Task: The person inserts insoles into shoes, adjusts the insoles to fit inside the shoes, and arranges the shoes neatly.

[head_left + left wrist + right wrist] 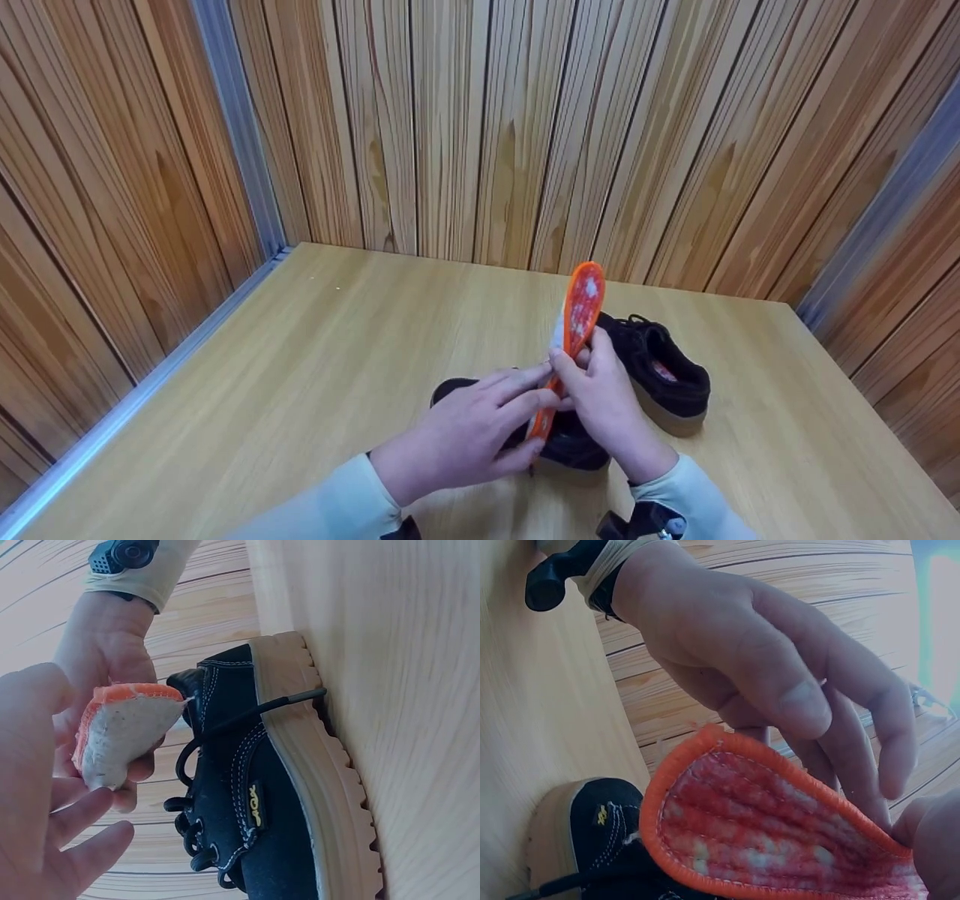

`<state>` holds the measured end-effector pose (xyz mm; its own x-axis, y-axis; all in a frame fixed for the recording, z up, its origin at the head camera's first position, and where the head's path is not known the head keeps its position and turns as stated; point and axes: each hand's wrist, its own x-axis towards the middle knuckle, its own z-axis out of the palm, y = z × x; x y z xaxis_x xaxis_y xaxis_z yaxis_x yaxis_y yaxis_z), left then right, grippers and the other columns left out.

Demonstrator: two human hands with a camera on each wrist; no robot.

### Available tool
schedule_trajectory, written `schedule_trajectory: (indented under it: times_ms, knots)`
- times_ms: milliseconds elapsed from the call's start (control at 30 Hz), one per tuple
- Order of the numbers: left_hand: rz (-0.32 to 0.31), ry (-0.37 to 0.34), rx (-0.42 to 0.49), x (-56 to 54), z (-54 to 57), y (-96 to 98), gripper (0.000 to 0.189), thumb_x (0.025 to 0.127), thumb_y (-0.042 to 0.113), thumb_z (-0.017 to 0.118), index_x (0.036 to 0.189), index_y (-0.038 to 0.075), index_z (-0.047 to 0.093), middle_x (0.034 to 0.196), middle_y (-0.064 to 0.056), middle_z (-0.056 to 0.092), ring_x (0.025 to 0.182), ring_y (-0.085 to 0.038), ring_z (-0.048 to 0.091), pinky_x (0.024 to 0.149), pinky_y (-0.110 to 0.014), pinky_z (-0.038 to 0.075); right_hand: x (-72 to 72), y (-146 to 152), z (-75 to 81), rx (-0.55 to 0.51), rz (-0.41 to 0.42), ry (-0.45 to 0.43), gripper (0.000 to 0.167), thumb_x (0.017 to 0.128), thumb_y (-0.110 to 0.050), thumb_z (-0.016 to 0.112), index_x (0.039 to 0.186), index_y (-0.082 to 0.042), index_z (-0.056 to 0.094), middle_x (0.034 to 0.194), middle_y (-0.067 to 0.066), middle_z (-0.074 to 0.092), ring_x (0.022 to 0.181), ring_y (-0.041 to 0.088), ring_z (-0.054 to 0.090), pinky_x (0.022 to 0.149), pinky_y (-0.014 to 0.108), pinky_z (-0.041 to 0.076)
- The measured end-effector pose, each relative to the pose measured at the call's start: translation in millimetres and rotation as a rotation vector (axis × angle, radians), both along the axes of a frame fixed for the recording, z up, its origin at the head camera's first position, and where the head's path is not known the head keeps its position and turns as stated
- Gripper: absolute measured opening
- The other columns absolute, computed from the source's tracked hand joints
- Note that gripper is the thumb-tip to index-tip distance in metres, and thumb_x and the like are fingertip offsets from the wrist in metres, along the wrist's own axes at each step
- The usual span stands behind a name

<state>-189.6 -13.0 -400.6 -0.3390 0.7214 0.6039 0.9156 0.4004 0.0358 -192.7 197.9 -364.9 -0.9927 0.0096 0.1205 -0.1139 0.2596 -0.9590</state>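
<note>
**Insole (585, 304) Held Just Above the Near Shoe (581, 444)**

We see two black lace-up shoes on the wooden table (360, 322). The far shoe (675, 382), to the right and further back, shows a red patterned lining (662, 370) inside its opening. The near shoe sits under the hands, which hide its opening in the head view, so we cannot tell what is in it. Its side carries a yellow-lettered tag (256, 805), its sole (315, 772) is tan and ridged, and a loose lace (240, 720) trails across it.

The insole stands on a slant above the near shoe, its rounded upper end pointing away from us. It has a thick orange edging, a blotchy red-and-white face with stitched rows, and a fuzzy whitish underside. We notice loose threads at one end.

The right hand (604, 386) pinches the insole between thumb and fingers around its middle. The left hand (465, 427) lies at its lower part, fingers loosely spread and barely bent. We cannot tell how firmly they touch it.
</note>
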Motion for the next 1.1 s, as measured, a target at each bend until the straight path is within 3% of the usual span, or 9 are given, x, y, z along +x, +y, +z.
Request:
schedule_trajectory:
  times_ms: [167,333,633,900,1100]
  knots:
    - [0.034,-0.025,0.021,-1.9,-3.2,1.0,0.054,0.105,0.032,0.071,0.153,0.015,0.053,0.169,-0.009,0.051,0.145,-0.023,0.062,0.116,-0.037,0.056,-0.9,3,1.0,-0.029,0.015,0.029,0.054,0.11,-0.007,0.056,0.159,-0.005,0.033,0.127,0.025,0.072,0.096,0.022,0.074,0.069,0.031,0.065]
    - [0.101,-0.158,0.016,-4.9,-5.3,1.5,0.063,0.106,0.037,0.07,0.161,0.022,0.044,0.171,-0.014,0.047,0.151,-0.029,0.056,0.117,-0.045,0.056,-0.3,5,5.5,-0.097,0.014,0.057,0.043,0.109,-0.003,0.045,0.151,-0.005,0.035,0.11,0.019,0.067,0.084,0.025,0.073,0.073,0.036,0.066]
    - [0.234,-0.22,-0.128,-11.9,-10.3,-1.2,0.063,0.109,0.047,0.062,0.166,0.03,0.041,0.178,-0.012,0.036,0.158,-0.036,0.047,0.128,-0.055,0.043,1.7,13,14.5,-0.169,0.048,0.058,0.032,0.108,-0.005,0.033,0.14,-0.005,0.031,0.101,0.009,0.053,0.079,0.027,0.057,0.072,0.038,0.058]
    - [0.297,-0.363,-0.25,-13.7,-18.8,-2.2,0.072,0.107,0.064,0.056,0.17,0.051,0.026,0.185,-0.015,0.016,0.165,-0.048,0.031,0.126,-0.071,0.038,3.6,22,21.2,-0.132,0.072,0.061,0.043,0.109,-0.009,0.029,0.152,-0.01,0.026,0.108,0.01,0.048,0.093,0.031,0.05,0.079,0.041,0.052]
    - [0.302,-0.396,-0.275,-14.9,-20.1,-4.1,0.074,0.106,0.066,0.057,0.17,0.054,0.023,0.185,-0.016,0.012,0.165,-0.049,0.03,0.126,-0.07,0.038,5.8,27,26.3,-0.074,0.099,0.1,0.051,0.11,-0.011,0.029,0.16,-0.013,0.023,0.113,0.011,0.046,0.101,0.033,0.048,0.085,0.044,0.051]
